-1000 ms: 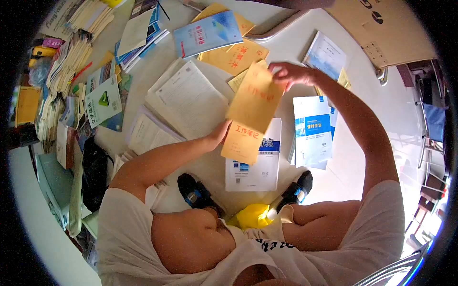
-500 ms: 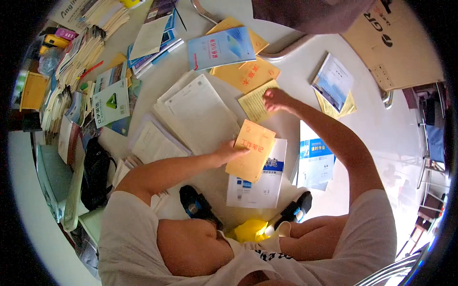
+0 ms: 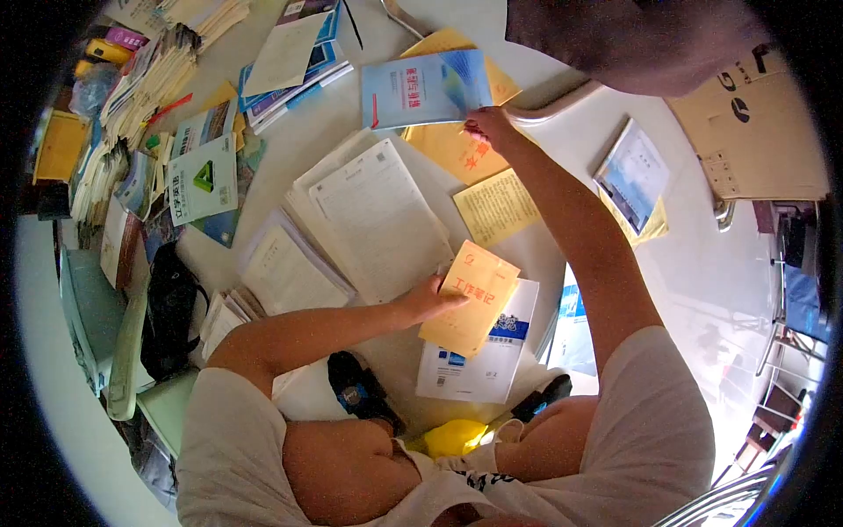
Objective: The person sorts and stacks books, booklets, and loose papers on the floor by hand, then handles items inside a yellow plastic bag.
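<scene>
My left hand grips an orange-yellow notebook with red characters, thumb on its cover. The notebook hangs over a white-and-blue workbook on the floor. Stretched far forward, my right hand has its fingers closed at the near right corner of a light-blue book. This book overlaps orange notebooks, one of which shows below it. Nearer to me lies a yellow sheet or booklet covered in small print, under my right forearm.
Stacked white papers lie left of centre. A green-and-white book and piles of papers are farther left. At right are a blue-white book, a cardboard box and a curved metal leg.
My right hand has moved forward from the yellow printed sheet to the light-blue book's corner. My left hand still holds the orange-yellow notebook. The whole view has shifted slightly.
</scene>
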Available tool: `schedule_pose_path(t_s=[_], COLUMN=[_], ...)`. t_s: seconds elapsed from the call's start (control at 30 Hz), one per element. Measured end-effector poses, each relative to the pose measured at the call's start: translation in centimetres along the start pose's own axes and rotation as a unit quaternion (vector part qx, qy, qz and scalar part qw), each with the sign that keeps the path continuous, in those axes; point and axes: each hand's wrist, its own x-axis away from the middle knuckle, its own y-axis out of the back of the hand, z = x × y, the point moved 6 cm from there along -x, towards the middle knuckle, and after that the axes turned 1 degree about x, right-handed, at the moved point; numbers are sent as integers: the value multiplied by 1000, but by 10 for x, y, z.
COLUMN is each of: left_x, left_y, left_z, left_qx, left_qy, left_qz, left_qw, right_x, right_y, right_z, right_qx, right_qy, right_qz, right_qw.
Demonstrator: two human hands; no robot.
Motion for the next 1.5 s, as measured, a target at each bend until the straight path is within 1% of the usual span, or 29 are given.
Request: schedule_pose_path(t_s=[0.07,0.13,0.17,0.2,0.23,0.27,0.33,0.37,0.43,0.5,0.57,0.6,0.63,0.77,0.8,0.83,0.93,0.97,1.0,1.1,1.17,1.23,1.27,1.3,1.33,1.37,1.4,1.47,1.5], left_x=[-9,-30,-23,-7,-1,-8,-24,-26,-23,-15,-5,0,2,-2,-5,-6,-6,-5,-3,-1,-1,-4,-2,-2,-2,-5,-10,-8,-7], left_y=[4,1,-6,-4,0,-2,8,8,7,1,0,-2,-2,-3,-3,-1,-1,-1,-2,-3,-3,-3,-3,-4,-4,-4,-4,-6,-6], left_z=[22,69,52,20,4,20,69,67,50,27,2,-4,-7,12,11,10,8,5,0,-6,-4,4,3,-1,-3,2,12,14,13], left_qx=[-12,60,59,39,18,11,33,25,-10,-12,-13,-27,-39,44,36,28,8,8,-10,-21,-12,8,10,0,-10,-7,19,48,38], left_qy=[0,4,3,33,62,61,63,62,24,14,6,30,53,47,26,6,15,18,20,18,17,48,50,43,37,37,40,46,38], left_qz=[5,5,30,23,14,37,-48,-29,-16,-6,-6,-19,-33,-13,-11,-11,-7,-16,-16,-16,-18,3,-1,-1,0,-2,-7,-15,-12], left_qw=[1000,998,998,998,998,997,996,997,1000,1000,1000,999,997,998,999,1000,1000,1000,1000,999,1000,999,999,999,999,999,999,998,998], right_x=[25,-10,-25,-57,-46,-32,-14,-5,10,-2,-11,5,28,0,47,59,19,21,36,31,71,71,95,117,131,151,178,174,171], right_y=[-6,23,36,48,46,38,25,18,8,14,46,57,74,202,202,222,299,308,300,304,273,257,226,194,164,134,115,110,108], right_z=[24,11,3,-17,-10,-4,3,10,26,34,58,80,93,92,111,108,79,73,68,58,48,-5,-7,-6,-5,-8,-7,-29,-29], right_qx=[289,416,475,426,358,268,78,-16,-124,-95,141,272,28,-182,-199,-264,-217,-270,-309,-277,-163,-46,192,419,586,732,700,679,680], right_qy=[-5,152,210,138,126,117,86,72,63,76,128,163,100,143,186,172,157,150,141,155,10,-54,-94,-126,30,178,136,67,69], right_qz=[-138,-262,-337,-259,-231,-201,-153,-131,-97,-87,-187,-228,-238,-217,-206,-218,-289,-263,-304,-218,-277,-203,-167,-121,-107,-152,-193,-116,-113], right_qw=[947,857,785,856,896,935,981,989,986,989,964,921,966,948,940,924,919,914,890,923,947,976,963,891,803,639,674,721,721])
